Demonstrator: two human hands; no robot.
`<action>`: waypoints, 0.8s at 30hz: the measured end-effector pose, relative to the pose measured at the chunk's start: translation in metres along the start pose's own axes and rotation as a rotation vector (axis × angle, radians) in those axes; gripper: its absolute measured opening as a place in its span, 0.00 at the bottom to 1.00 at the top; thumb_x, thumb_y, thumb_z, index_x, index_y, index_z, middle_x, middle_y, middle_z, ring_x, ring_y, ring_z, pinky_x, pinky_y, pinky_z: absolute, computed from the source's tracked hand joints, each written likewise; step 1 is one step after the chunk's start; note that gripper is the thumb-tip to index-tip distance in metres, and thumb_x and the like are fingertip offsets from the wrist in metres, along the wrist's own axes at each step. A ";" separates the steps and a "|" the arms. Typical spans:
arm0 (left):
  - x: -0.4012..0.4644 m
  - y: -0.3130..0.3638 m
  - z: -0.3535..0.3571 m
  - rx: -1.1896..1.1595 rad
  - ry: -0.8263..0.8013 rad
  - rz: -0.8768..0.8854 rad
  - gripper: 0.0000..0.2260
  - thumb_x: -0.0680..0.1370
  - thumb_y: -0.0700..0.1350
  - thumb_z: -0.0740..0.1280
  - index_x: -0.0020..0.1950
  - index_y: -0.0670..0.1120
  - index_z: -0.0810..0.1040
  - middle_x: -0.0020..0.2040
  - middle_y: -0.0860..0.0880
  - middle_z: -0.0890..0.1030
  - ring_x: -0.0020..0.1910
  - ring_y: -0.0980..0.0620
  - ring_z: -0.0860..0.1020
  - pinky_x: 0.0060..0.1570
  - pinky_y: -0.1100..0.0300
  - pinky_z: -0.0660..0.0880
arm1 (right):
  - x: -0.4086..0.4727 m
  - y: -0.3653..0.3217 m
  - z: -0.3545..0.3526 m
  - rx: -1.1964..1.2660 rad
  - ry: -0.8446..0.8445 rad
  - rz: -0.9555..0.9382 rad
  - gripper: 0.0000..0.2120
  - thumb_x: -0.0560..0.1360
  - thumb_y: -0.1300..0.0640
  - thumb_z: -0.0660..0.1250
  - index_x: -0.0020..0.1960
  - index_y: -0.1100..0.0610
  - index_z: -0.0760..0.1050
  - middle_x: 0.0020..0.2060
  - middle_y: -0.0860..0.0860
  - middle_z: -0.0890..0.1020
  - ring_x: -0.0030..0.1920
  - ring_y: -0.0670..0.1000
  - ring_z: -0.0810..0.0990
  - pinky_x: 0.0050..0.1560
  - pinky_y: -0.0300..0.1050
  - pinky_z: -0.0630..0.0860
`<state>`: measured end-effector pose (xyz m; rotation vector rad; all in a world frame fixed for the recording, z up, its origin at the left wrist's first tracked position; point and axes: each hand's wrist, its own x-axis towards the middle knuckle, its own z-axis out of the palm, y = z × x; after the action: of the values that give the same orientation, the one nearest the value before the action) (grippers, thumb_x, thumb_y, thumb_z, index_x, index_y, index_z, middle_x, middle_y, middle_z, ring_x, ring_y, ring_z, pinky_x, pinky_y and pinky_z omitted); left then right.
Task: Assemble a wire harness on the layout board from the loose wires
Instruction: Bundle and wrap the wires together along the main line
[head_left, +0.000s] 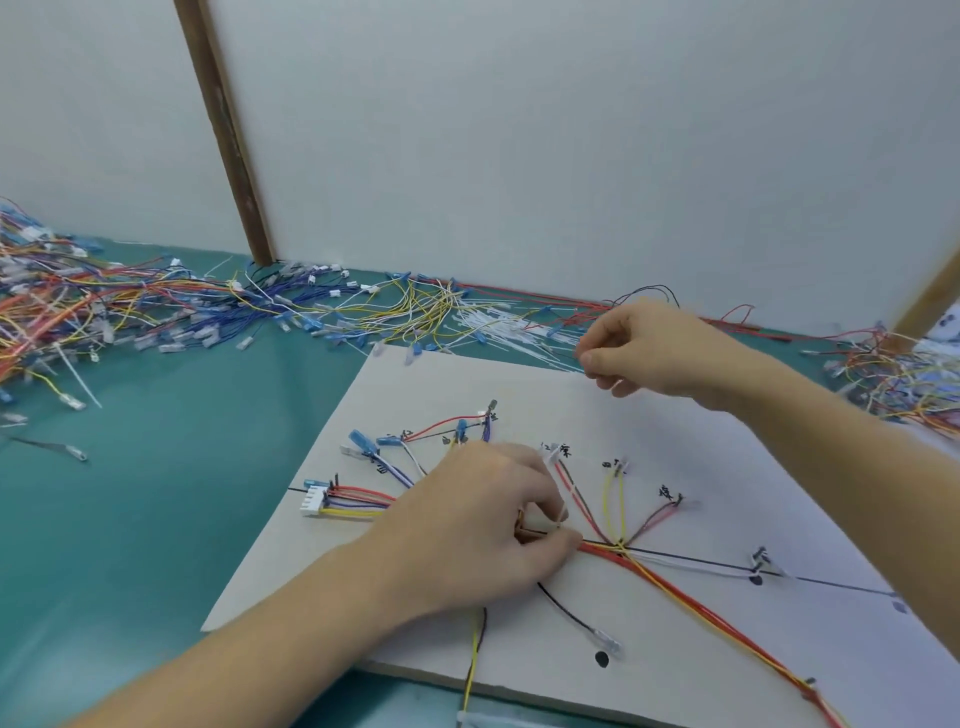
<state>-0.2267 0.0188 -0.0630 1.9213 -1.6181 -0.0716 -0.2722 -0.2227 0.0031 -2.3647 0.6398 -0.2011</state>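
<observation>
Left hand (483, 525) pinches a white cable tie (558, 486) on the layout board (649, 431); right hand (644, 348), at 1 o'clock, pinches a thin wire (644, 291).

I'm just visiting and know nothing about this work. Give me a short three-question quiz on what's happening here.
1. True or false: the left hand rests on the board.
2. Which hand reaches toward the white ties past the board's far edge? A left, B right.
3. Fill in: the white connector sits near the board's ____ edge.

Key: 1 true; 2 B; 3 left.
</observation>
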 end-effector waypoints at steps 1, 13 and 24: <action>0.000 -0.001 0.001 -0.019 0.019 -0.002 0.08 0.77 0.52 0.73 0.44 0.49 0.86 0.45 0.55 0.83 0.41 0.62 0.76 0.45 0.64 0.72 | 0.016 0.002 0.005 -0.058 -0.003 0.003 0.04 0.76 0.64 0.70 0.45 0.58 0.84 0.38 0.59 0.87 0.34 0.51 0.83 0.42 0.48 0.85; -0.002 -0.010 0.007 -0.152 0.107 -0.011 0.04 0.77 0.47 0.74 0.43 0.50 0.83 0.44 0.56 0.82 0.35 0.71 0.71 0.39 0.74 0.65 | 0.110 0.010 0.059 -0.447 0.103 -0.060 0.05 0.74 0.60 0.71 0.41 0.54 0.82 0.45 0.57 0.85 0.48 0.59 0.83 0.48 0.49 0.79; -0.002 -0.012 0.007 -0.121 0.113 -0.007 0.04 0.77 0.48 0.73 0.43 0.51 0.83 0.44 0.57 0.81 0.35 0.71 0.71 0.39 0.75 0.64 | 0.103 0.012 0.057 -0.466 0.117 -0.118 0.07 0.76 0.62 0.63 0.44 0.65 0.77 0.44 0.63 0.83 0.46 0.64 0.81 0.47 0.57 0.79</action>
<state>-0.2192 0.0186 -0.0751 1.8067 -1.4982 -0.0617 -0.1705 -0.2488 -0.0504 -2.8603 0.6581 -0.2668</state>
